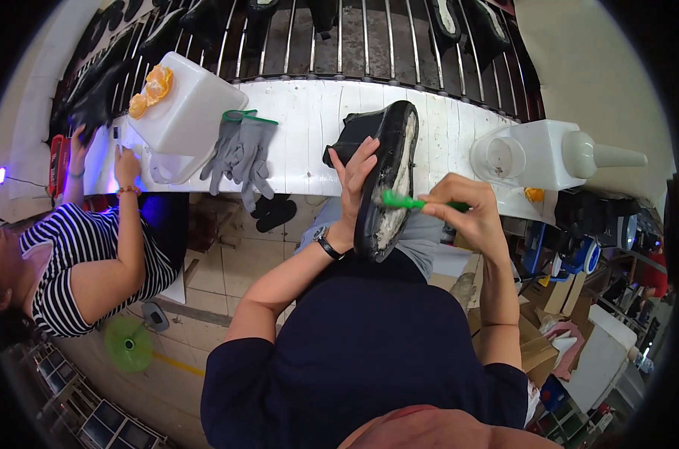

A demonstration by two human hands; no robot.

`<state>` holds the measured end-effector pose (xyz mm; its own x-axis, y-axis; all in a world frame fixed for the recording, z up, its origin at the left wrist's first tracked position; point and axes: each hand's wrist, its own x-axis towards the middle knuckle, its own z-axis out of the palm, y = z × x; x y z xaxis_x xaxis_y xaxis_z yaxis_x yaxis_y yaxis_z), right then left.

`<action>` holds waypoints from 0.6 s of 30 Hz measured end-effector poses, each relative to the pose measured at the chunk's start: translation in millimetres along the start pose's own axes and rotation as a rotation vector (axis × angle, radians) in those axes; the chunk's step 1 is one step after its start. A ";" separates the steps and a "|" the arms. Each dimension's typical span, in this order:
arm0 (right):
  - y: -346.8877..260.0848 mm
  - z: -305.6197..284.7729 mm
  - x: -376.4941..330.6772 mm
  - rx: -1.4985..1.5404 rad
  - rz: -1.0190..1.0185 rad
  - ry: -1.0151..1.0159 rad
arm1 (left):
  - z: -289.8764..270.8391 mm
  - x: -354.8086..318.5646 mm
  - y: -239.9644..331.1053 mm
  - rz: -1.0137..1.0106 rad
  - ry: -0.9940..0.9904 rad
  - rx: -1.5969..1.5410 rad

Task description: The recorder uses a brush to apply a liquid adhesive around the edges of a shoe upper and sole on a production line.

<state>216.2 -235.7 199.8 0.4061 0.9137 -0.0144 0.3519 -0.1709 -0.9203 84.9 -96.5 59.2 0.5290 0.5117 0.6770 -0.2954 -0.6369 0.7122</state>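
A black shoe or ankle boot (pixel 366 142) is held up over the table's near edge, its pale unfinished underside turned to the right. My left hand (pixel 352 183), with a watch on its wrist, grips the upper part from the left. In my right hand (pixel 467 209) is a green-handled brush (pixel 407 200), pinched between thumb and fingers. The brush's head touches the whitish bottom of the boot, around the middle of its length.
Grey gloves (pixel 244 150) hang over the edge of the white table (pixel 302 105). White plastic containers (pixel 182 105) (pixel 545 153) stand on both sides, orange peel (pixel 154 86) on the left one. Beyond is a metal roller rack (pixel 369 45) with black shoes. A co-worker in a striped top (pixel 92 262) sits left.
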 end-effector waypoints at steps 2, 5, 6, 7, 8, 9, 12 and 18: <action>-6.0 3.0 -4.3 0.014 -0.033 -0.067 | -4.6 5.0 7.3 -0.011 -0.014 -0.006; -14.0 6.4 -9.8 0.054 -0.027 -0.189 | -10.0 1.5 3.1 -0.013 -0.052 0.059; -11.4 4.7 -8.1 0.060 -0.062 -0.168 | -14.5 6.9 10.2 -0.068 -0.122 0.029; -8.9 3.3 -4.9 0.066 -0.096 -0.147 | -17.2 10.2 14.8 -0.122 -0.192 -0.001; -8.8 2.9 1.4 0.010 -0.072 0.010 | -12.2 11.2 6.3 -0.034 -0.151 0.045; -4.2 1.5 5.3 0.011 -0.073 0.012 | -13.3 10.0 1.2 -0.032 -0.152 0.045; 5.7 1.3 10.5 0.000 0.103 0.211 | -17.8 9.2 -9.0 -0.014 -0.182 0.019; -13.2 6.6 2.4 0.038 -0.076 0.114 | -28.9 29.7 2.7 -0.063 -0.287 -0.067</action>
<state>207.0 -228.8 209.3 0.4730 0.8756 0.0982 0.3536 -0.0865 -0.9314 76.9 -66.4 86.6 0.7481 0.3592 0.5580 -0.3016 -0.5650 0.7680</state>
